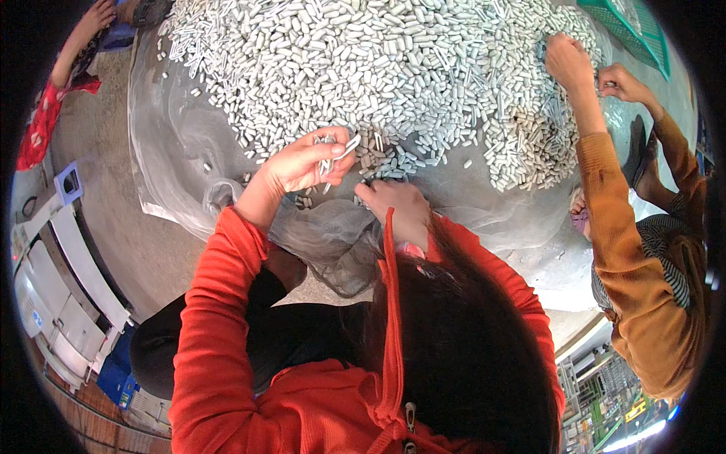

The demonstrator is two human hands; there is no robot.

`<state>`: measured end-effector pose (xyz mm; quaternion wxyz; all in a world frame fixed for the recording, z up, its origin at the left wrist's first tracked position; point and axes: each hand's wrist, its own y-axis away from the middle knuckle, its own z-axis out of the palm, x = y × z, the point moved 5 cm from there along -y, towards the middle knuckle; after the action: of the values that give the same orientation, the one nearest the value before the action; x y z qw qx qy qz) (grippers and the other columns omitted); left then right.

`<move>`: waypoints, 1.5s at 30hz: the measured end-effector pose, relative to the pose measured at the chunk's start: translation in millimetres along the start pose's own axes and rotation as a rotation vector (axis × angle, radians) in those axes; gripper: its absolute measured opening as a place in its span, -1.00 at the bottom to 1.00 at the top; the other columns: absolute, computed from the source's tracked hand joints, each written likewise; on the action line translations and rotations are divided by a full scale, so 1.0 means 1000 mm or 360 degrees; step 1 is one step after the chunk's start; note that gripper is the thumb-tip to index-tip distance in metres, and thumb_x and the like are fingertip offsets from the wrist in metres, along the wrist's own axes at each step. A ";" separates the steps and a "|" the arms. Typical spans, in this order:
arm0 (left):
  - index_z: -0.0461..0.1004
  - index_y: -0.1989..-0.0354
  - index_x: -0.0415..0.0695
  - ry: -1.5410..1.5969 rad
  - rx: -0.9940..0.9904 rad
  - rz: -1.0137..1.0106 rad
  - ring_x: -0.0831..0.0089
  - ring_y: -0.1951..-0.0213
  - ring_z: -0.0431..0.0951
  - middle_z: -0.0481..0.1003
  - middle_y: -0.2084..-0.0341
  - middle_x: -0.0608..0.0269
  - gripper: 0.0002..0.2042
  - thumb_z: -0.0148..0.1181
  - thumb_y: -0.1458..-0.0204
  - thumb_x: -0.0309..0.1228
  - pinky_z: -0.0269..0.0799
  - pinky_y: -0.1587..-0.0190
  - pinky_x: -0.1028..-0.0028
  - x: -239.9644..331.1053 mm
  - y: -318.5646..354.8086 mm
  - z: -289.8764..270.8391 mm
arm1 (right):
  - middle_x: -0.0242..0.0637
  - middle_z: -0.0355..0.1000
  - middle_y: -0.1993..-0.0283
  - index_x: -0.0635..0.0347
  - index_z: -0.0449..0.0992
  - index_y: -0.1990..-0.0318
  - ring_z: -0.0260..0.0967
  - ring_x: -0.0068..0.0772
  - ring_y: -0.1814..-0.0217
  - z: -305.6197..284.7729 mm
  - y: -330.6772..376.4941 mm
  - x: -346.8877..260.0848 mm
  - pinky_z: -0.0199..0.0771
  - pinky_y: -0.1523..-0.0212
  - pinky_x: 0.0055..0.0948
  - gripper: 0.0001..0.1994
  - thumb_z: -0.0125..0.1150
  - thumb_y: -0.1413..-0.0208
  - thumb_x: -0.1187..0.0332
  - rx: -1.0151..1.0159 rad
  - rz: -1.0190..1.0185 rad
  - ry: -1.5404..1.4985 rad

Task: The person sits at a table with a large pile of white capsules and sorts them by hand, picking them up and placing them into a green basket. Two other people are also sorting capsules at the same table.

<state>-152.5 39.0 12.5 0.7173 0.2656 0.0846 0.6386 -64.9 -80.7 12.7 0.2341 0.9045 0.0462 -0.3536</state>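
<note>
A wide heap of small pale, oblong, capsule-shaped pieces (355,68) covers the sheet in front of me. My left hand (310,160) is raised at the heap's near edge, its fingers closed around several of these pieces; one longer white piece (347,147) sticks out between thumb and fingers. Low on the sheet beside it is my right hand (399,210), fingers curled toward a few loose pieces; what its fingertips hold, if anything, is hidden. A small darker cluster of pieces (370,155) lies just beyond both hands.
Thin translucent mesh (325,231) is bunched at the sheet's near edge. On the right, a co-worker's hands (571,64) reach into the heap near a green plastic basket (631,34). Another person's arm (64,60) shows at far left, above white equipment (68,280).
</note>
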 end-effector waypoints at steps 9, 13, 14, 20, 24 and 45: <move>0.30 0.28 -0.15 -0.0048 0.0043 0.0396 0.49 0.47 0.36 0.36 0.53 0.25 -0.82 0.16 0.01 -0.48 0.29 0.47 0.52 0.014 -0.004 -0.009 | -0.27 0.40 0.40 0.15 0.42 0.43 0.45 -0.27 0.36 0.029 -0.010 -0.011 0.45 0.42 -0.29 -0.89 0.04 0.09 0.35 -0.0107 -0.0360 0.0513; 0.26 -0.02 -0.26 -0.0072 0.0130 0.0337 0.46 0.49 0.41 0.37 0.55 0.24 -0.64 0.10 -0.02 -0.49 0.39 0.43 0.48 0.024 0.000 0.002 | -0.22 0.41 0.32 0.18 0.44 0.36 0.43 -0.21 0.25 0.002 -0.011 0.011 0.43 0.30 -0.28 -0.85 0.06 0.03 0.33 0.0153 -0.0229 0.0114; 0.26 -0.04 -0.27 -0.0052 0.0133 0.0317 0.46 0.50 0.41 0.37 0.54 0.25 -0.63 0.09 -0.03 -0.49 0.41 0.42 0.47 0.025 -0.001 0.004 | -0.21 0.41 0.32 0.20 0.44 0.34 0.42 -0.21 0.26 -0.013 -0.009 0.019 0.42 0.30 -0.30 -0.85 0.05 -0.01 0.32 0.0309 -0.0088 -0.0112; 0.42 0.11 -0.26 -0.0773 0.0425 0.0317 0.43 0.44 0.46 0.41 0.52 0.30 -0.76 0.08 -0.09 -0.40 0.43 0.36 0.45 0.012 -0.017 -0.014 | -0.17 0.43 0.33 0.27 0.41 0.21 0.37 -0.26 0.36 -0.037 -0.004 0.078 0.34 0.33 -0.37 -0.79 0.03 -0.16 0.29 0.0861 0.0323 -0.1343; 0.47 0.28 -0.15 -0.2445 0.0675 0.0720 0.32 0.38 0.52 0.48 0.44 0.25 -0.86 0.14 0.05 -0.51 0.43 0.31 0.38 0.004 -0.033 0.006 | -0.10 0.44 0.31 0.26 0.41 0.21 0.40 -0.10 0.33 -0.040 -0.006 0.072 0.35 0.28 -0.29 -0.82 0.04 -0.12 0.34 0.0461 0.0617 -0.1518; 0.55 0.23 -0.19 -0.2027 0.0889 0.0566 0.55 0.21 0.49 0.57 0.29 0.25 -0.83 0.16 -0.02 -0.46 0.34 0.07 0.52 0.066 -0.007 0.037 | -0.24 0.40 0.47 0.18 0.39 0.45 0.46 -0.28 0.46 -0.028 -0.036 0.024 0.47 0.51 -0.35 -0.95 0.03 0.10 0.44 0.0720 0.0288 0.0236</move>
<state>-118.0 91.7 54.9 0.4178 0.7701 -0.2346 0.4212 -38.6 -37.8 0.7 0.0524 0.9577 -0.0982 -0.2653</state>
